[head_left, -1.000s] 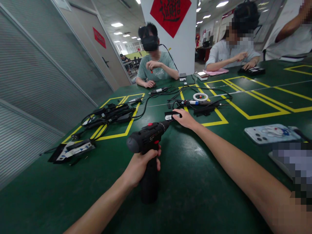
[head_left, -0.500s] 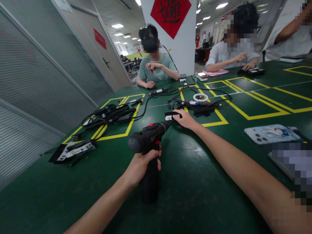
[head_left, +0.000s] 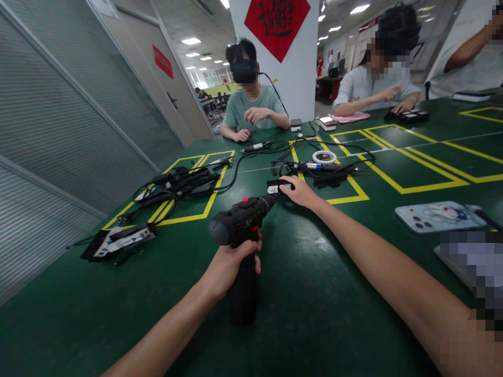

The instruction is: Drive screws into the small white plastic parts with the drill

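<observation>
Steadying a drill (head_left: 240,226) at lower centre
Left hand (head_left: 229,266) fingers wrap around it; right hand (head_left: 298,191) fingers pinch the small labelled block (head_left: 272,188) just right of centre. If that pinch slackens, the block could skid.

white pillar (head_left: 298,91): bears red diamond sign (head_left: 275,26) with black script | left of pillar: grey door (head_left: 184,115) with small red poster (head_left: 162,62) and dark handle (head_left: 172,99), then slatted glass partition (head_left: 63,115) farther left | both sides behind pillar: bright ceiling lights (head_left: 190,41) | right behind pillar: reddish desk (head_left: 329,85) with dark screens (head_left: 341,65) | in front of pillar: green table (head_left: 306,314), yellow-taped rectangles (head_left: 432,187)
</observation>
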Demonstrator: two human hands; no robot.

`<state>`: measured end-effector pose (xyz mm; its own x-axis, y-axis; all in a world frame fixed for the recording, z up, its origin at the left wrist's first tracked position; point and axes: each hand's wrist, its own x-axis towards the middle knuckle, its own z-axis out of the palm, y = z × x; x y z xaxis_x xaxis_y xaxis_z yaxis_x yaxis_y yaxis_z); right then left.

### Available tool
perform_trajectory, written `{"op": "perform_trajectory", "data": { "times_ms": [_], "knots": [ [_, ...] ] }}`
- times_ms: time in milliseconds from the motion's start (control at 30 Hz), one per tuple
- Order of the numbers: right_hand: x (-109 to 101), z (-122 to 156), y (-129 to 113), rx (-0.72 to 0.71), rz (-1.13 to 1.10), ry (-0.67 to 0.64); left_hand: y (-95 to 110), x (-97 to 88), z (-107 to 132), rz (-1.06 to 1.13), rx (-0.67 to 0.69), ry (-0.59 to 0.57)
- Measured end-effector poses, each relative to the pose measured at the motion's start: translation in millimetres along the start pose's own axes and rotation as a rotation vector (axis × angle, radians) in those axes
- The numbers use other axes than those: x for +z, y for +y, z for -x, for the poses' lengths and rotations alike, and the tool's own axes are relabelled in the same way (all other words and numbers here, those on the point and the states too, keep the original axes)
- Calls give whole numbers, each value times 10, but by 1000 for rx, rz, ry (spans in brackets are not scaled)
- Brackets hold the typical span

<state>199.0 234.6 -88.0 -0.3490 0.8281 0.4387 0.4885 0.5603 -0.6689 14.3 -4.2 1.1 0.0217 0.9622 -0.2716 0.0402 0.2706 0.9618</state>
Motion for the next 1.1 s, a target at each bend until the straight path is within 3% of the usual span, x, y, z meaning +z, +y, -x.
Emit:
{"op": "perform_trajectory", "data": {
  "times_ms": [1100],
  "knots": [
    [12,-8,5,9,15,3,14,18,10,-23,-3,12]
  ]
}}
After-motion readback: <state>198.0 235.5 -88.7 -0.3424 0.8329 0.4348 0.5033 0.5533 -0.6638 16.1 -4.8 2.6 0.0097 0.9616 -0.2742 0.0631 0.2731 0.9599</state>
